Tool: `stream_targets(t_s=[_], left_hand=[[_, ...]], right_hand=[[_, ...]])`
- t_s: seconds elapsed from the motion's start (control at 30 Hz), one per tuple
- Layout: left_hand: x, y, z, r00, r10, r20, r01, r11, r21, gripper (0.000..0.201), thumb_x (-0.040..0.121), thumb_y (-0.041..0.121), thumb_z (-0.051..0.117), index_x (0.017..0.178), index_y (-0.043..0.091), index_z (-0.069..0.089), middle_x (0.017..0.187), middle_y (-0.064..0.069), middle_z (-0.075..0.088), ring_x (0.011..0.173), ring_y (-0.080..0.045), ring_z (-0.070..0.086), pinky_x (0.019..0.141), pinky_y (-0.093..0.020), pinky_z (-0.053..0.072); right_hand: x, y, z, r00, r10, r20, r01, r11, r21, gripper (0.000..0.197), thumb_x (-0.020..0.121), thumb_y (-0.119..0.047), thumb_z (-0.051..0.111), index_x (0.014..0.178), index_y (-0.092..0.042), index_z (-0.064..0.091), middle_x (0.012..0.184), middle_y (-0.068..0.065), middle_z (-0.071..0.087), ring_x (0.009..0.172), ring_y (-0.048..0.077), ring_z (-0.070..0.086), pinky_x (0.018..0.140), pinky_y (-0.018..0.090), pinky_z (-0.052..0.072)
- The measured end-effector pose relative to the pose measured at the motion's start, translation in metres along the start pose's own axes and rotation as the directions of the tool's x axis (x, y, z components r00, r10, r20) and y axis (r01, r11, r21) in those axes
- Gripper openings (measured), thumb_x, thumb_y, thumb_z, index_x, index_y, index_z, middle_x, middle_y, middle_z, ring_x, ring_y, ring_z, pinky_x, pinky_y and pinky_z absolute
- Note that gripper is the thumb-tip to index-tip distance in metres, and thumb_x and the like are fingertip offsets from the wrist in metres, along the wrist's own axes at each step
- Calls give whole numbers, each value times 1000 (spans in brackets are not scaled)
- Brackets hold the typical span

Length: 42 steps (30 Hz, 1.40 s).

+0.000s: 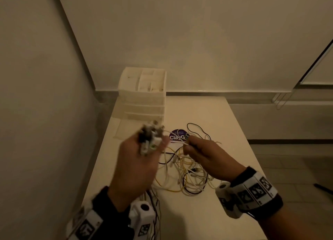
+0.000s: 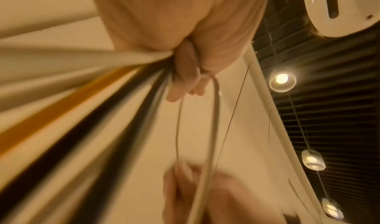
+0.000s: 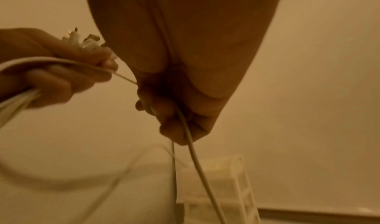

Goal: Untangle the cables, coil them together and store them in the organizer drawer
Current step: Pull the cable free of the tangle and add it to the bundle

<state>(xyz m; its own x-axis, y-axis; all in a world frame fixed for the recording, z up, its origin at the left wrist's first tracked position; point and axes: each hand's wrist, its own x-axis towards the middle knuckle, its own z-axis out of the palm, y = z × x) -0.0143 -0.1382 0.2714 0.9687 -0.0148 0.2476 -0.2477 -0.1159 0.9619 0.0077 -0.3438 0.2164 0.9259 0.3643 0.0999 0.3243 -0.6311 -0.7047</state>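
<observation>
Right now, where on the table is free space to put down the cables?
Free: the white table right of the tangled cable pile, and its near edge below the pile. Crowded: the middle, and the far-left corner with the white plastic drawer organizer.

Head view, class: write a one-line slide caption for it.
Left hand grips a bundle of cable plugs while right hand pinches a thin white cable above the tangled cables.

The left hand (image 1: 137, 160) is raised at about 7 o'clock in the head view, palm up, fingers curled round a bunch of cable ends. The right hand (image 1: 203, 156) sits at 4 o'clock, knuckles up, fingers pinching a single white cable. Both wrists wear camera bands over dark sleeves.
</observation>
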Motion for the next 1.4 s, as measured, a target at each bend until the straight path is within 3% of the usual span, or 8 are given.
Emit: stream_targets(t_s=[0.17, 0.33, 0.6, 0.97, 1.03, 1.13, 1.3, 1.4], left_hand=[[16, 11, -21, 998, 8, 67, -8, 1000, -4, 17, 72, 38, 72, 74, 22, 66, 59, 13, 62, 44, 1, 51, 47, -14, 38], [7, -4, 5, 985, -61, 164, 21, 973, 231, 37, 66, 65, 64, 72, 28, 66, 63, 17, 66, 57, 1, 60, 54, -11, 42], [7, -5, 11, 970, -166, 180, 188, 976, -113, 30, 84, 26, 67, 63, 6, 57, 43, 2, 39, 33, -11, 31, 39, -19, 28], [18, 30, -28, 998, 57, 37, -33, 886, -462, 28, 88, 22, 67, 63, 15, 58, 44, 6, 34, 32, -7, 26, 42, -12, 28], [15, 25, -30, 993, 61, 101, -8, 890, -456, 28, 81, 33, 73, 63, 17, 59, 45, 6, 36, 32, -6, 27, 42, -12, 29], [4, 17, -29, 991, -32, 134, 82, 921, -381, 43, 67, 47, 82, 63, 10, 61, 44, -5, 35, 31, -9, 28, 42, -16, 30], [8, 3, -26, 981, -163, 109, 129, 954, 271, 26, 81, 50, 68, 80, 25, 72, 45, 4, 51, 39, -10, 45, 45, -31, 37], [15, -4, -33, 975, -207, 74, 159, 898, 410, 13, 84, 34, 66, 93, 39, 74, 62, 4, 66, 53, -13, 59, 54, -33, 51]], right_hand=[[-10, 24, 21, 968, 61, -242, -27, 989, 143, 20, 101, -23, 42, 86, -15, 52, 66, -12, 48, 58, 6, 43, 56, 31, 39], [6, -4, 16, 961, -105, -254, 122, 991, 53, 23, 99, -29, 46, 90, -14, 60, 63, -18, 50, 56, 3, 46, 55, 13, 31], [0, 11, 7, 978, -102, -182, 125, 985, 120, 22, 99, -24, 48, 85, -13, 61, 61, -8, 52, 57, 6, 49, 56, 16, 39], [-2, 154, 81, 934, 299, -193, -301, 953, 20, 16, 98, -8, 46, 89, -8, 59, 79, -7, 58, 74, 12, 54, 66, 11, 36], [15, 168, 80, 928, 348, -134, -361, 928, -93, 16, 99, -17, 47, 92, -17, 62, 81, -5, 62, 85, 22, 62, 79, 30, 44], [37, 168, 71, 884, 455, -107, -467, 845, -260, 21, 100, -28, 42, 83, -33, 52, 86, -9, 64, 97, 24, 62, 99, 44, 37], [50, 127, 34, 922, 243, -300, -255, 967, 0, 22, 99, -25, 50, 81, -23, 63, 78, -5, 70, 74, 5, 64, 68, 26, 41], [54, 92, 2, 826, 229, -515, -104, 960, 261, 18, 96, -21, 56, 85, -20, 71, 74, -1, 70, 66, 10, 64, 70, 31, 50]])
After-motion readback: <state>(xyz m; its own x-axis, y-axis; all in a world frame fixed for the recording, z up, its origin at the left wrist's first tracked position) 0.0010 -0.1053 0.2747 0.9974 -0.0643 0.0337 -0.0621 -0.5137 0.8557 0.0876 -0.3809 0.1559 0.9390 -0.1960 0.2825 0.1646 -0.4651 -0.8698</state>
